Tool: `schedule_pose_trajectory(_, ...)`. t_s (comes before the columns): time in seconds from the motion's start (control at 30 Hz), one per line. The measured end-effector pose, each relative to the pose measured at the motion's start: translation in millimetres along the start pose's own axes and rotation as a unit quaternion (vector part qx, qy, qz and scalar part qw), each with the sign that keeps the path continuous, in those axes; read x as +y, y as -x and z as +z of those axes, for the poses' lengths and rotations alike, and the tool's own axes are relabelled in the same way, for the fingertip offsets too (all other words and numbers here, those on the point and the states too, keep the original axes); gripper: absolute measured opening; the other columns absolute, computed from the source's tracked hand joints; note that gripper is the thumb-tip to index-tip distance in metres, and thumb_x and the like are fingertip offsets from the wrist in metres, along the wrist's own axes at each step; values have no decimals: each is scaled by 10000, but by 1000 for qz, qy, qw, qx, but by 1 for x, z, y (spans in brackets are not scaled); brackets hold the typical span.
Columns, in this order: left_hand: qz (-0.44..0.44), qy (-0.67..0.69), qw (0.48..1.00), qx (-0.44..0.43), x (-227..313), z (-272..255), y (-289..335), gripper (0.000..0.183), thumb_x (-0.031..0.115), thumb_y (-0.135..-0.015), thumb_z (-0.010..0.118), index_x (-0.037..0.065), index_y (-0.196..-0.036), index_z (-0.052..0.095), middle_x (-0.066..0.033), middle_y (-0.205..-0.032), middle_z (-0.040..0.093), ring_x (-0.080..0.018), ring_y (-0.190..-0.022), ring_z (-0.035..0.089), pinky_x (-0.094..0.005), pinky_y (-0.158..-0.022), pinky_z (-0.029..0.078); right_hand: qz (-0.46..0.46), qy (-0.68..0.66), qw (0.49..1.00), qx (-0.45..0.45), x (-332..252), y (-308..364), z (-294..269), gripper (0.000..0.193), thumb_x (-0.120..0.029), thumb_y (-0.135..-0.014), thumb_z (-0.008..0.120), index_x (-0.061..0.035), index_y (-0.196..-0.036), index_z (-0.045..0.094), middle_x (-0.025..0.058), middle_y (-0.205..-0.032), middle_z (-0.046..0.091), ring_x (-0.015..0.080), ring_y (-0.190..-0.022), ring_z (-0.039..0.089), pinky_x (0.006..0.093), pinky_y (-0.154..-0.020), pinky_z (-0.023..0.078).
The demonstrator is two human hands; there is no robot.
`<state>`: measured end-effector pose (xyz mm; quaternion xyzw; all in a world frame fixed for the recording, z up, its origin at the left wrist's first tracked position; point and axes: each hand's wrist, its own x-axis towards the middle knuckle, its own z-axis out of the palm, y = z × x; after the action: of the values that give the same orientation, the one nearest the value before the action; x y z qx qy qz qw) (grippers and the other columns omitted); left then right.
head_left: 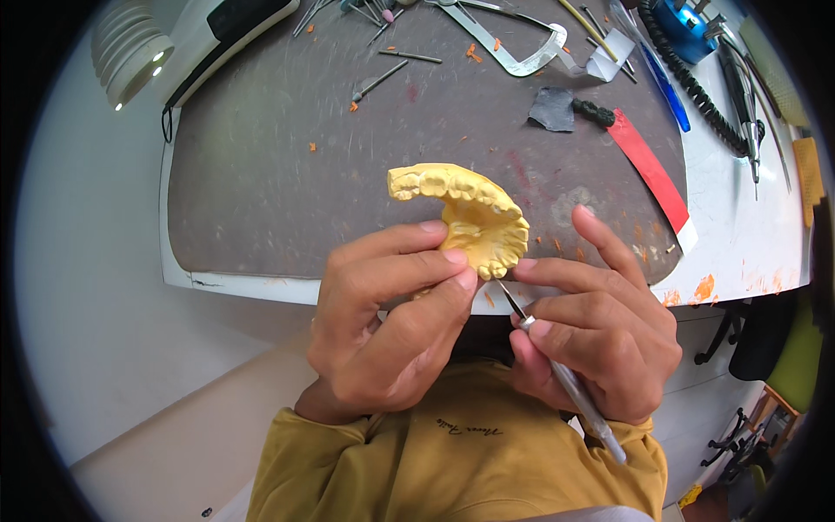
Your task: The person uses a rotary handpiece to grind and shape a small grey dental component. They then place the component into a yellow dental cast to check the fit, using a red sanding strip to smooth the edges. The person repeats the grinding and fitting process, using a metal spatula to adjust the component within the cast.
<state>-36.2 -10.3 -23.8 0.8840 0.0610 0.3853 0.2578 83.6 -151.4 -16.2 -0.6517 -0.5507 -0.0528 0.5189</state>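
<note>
A yellow plaster dental model (483,222), with a curved row of teeth, is held up over the front edge of the bench. My left hand (391,313) grips its near left side between thumb and fingers. In my right hand (600,331) is a scalpel-like carving knife (578,396) with a silver handle, held like a pen. Its thin blade points up at the lowest teeth of the model; whether it touches them I cannot tell. My right index finger reaches to the model's lower right edge, and another finger is raised.
A brown mat (261,191) with orange shavings covers the bench. At the back lie a metal caliper (513,52) and several burs. To the right are a red strip (648,170), a blue pen (670,96) and a corded handpiece (750,122). A lamp (130,56) stands far left.
</note>
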Motion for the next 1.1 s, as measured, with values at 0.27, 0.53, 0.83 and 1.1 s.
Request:
schedule_pose_trajectory(0.27,-12,8,1000,-5,0,-2,-1,336,-57,-691,836,92,-941,668,-69,-1004,649,-275,-973,654,-342,-788,580,6,15,1000,-12,-1,-1,0,209,-71,-818,760,-65,-862,555,87,-674,663,318,-794,740,612,-969,481)
schedule_pose_trajectory(0.53,-7,7,1000,-4,-4,-2,0,348,-45,-682,851,94,-943,667,-64,-995,648,-271,-963,661,-332,-773,590,16,4,999,-31,-2,-4,-2,221,-59,-801,782,-70,-878,576,90,-703,687,320,-824,741,607,-997,462)
schedule_pose_trajectory(0.83,-2,21,1000,-13,-4,-4,-3,347,-63,-703,827,60,-976,650,-89,-1009,640,-270,-973,658,-335,-799,586,42,-59,996,-55,-1,-9,-14,278,-72,-741,845,-68,-911,626,105,-762,716,312,-894,736,566,-1017,457)
schedule_pose_trajectory(1.1,-258,383,887,-11,1,-34,-33,607,-107,-730,772,18,-1230,450,-153,-1113,620,-181,-1061,620,-318,-975,504,0,23,1000,-6,0,-30,-94,211,-188,-883,724,-7,-976,668,141,-860,605,242,-796,663,378,-768,574)
